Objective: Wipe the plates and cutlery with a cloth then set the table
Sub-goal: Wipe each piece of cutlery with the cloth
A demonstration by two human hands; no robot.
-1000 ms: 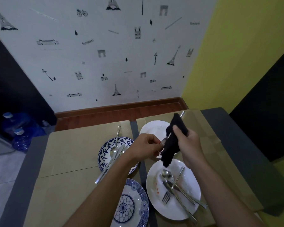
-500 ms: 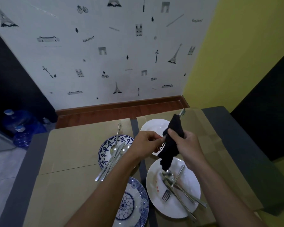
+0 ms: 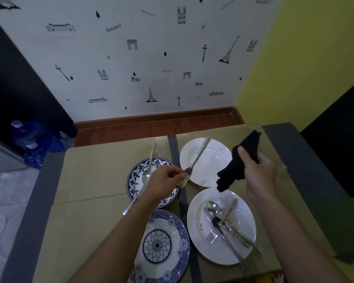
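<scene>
At six o'clock, a blue patterned plate (image 3: 161, 248); at five, a white plate (image 3: 245, 217) holding used cutlery (image 3: 214, 208). Centre, left hand (image 3: 161, 180) pinches a fork (image 3: 198, 158) over the far white plate (image 3: 213, 162). At two, right hand (image 3: 258, 172) grips a black cloth (image 3: 233, 170).

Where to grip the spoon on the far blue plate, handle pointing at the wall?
Pinch the spoon by its handle tip, from above: the tip juts past the far rim of the blue plate, while its bowl lies by the left hand.
</scene>
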